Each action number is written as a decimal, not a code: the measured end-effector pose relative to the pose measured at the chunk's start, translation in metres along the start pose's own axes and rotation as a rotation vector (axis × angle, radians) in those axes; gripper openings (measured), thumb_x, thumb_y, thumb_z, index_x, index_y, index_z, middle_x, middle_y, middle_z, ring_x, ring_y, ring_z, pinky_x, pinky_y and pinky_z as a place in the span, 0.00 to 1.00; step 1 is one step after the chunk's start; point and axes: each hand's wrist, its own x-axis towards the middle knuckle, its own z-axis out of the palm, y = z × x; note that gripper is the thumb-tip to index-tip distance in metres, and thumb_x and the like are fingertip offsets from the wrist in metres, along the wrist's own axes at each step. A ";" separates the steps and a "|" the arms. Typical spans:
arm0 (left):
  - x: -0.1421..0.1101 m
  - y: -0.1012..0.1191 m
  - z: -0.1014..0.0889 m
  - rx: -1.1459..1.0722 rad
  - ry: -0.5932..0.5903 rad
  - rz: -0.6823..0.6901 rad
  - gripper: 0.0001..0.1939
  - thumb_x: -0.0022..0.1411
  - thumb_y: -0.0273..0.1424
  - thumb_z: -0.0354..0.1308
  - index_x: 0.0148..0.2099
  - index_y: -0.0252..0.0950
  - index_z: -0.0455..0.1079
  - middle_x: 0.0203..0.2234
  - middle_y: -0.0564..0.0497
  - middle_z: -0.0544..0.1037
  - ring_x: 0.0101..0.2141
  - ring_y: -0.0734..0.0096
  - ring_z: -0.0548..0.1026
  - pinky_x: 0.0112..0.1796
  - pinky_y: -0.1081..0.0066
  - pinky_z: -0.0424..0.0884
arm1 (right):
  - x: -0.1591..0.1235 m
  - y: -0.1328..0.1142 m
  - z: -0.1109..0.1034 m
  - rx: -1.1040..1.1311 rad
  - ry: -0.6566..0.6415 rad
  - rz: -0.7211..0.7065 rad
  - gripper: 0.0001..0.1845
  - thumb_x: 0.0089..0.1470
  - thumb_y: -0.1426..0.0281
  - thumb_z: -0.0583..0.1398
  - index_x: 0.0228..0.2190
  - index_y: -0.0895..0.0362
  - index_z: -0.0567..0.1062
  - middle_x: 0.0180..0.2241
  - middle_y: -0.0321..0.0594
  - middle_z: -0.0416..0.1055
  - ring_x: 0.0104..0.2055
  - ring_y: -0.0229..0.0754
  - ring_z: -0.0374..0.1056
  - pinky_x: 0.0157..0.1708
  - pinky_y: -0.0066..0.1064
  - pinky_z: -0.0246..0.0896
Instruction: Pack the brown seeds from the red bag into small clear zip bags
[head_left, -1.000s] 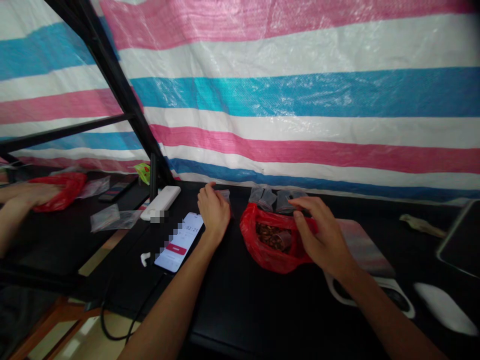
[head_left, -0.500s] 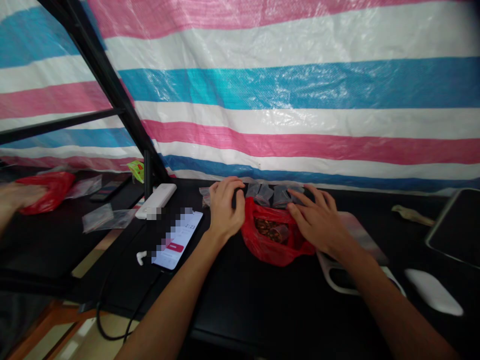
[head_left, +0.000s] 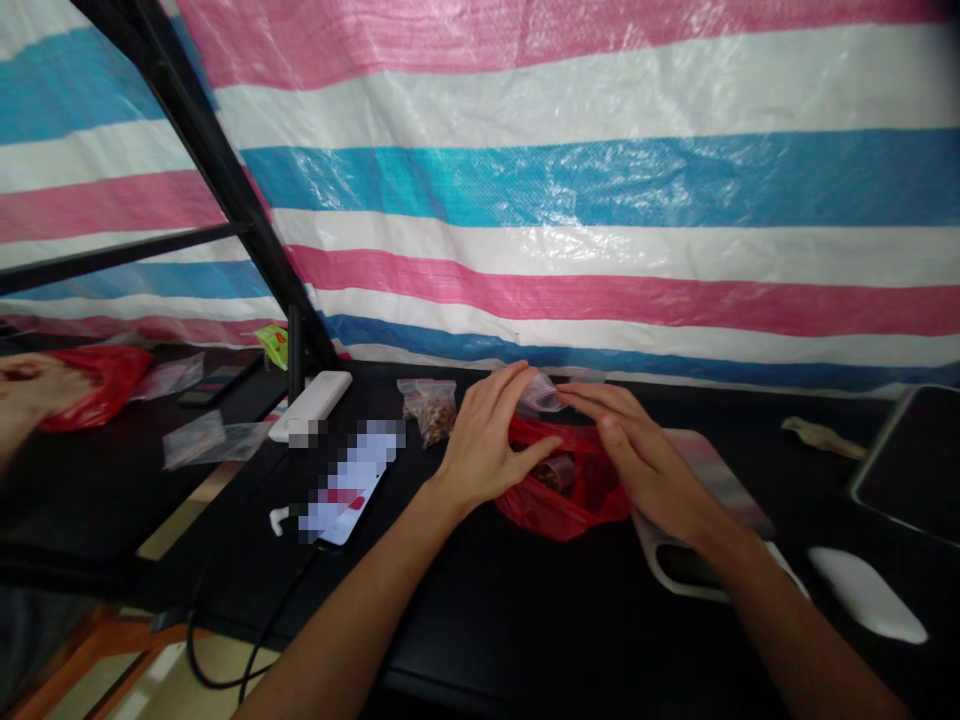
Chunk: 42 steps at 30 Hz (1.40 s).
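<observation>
Small clear plastic bag (head_left: pixel 541 393) sits between both hands, just above the crumpled red plastic bag (head_left: pixel 574 515) on the black counter (head_left: pixel 480 640); the left hand (head_left: pixel 487 445) arches over with its fingers (head_left: pixel 517 378) partly spread, tips at the small bag's left edge; the right hand (head_left: pixel 645 450) reaches in flat, its fingers (head_left: pixel 600 400) extended against the right edge; whether either grips it firmly is impossible to tell; a clear bag of brown dried pieces (head_left: pixel 427 410) lies just beside the left hand.

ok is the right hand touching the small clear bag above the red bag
Touching. The head view shows the fingertips of the right hand resting on the right end of the small clear plastic bag, above the red plastic bag.
</observation>
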 end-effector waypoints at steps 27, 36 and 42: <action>-0.001 -0.003 -0.005 0.194 -0.410 -0.222 0.29 0.58 0.28 0.60 0.63 0.36 0.66 0.54 0.40 0.74 0.53 0.49 0.73 0.56 0.52 0.71 | -0.008 0.008 0.008 -0.397 -0.365 -0.026 0.16 0.58 0.77 0.60 0.45 0.51 0.79 0.46 0.41 0.77 0.53 0.50 0.68 0.57 0.46 0.57; 0.002 -0.007 -0.012 0.196 -0.480 -0.273 0.27 0.53 0.22 0.59 0.56 0.39 0.71 0.43 0.46 0.81 0.48 0.49 0.72 0.50 0.55 0.73 | -0.009 0.017 0.002 -0.659 -0.264 0.022 0.23 0.59 0.80 0.55 0.53 0.55 0.78 0.50 0.47 0.73 0.40 0.45 0.73 0.42 0.39 0.63; 0.005 -0.004 -0.011 -0.099 -0.194 -0.291 0.26 0.54 0.17 0.53 0.54 0.41 0.70 0.48 0.48 0.79 0.47 0.60 0.77 0.52 0.61 0.73 | -0.007 0.000 -0.011 -0.718 -0.059 -0.096 0.25 0.58 0.80 0.56 0.55 0.55 0.78 0.53 0.48 0.74 0.49 0.52 0.71 0.48 0.43 0.62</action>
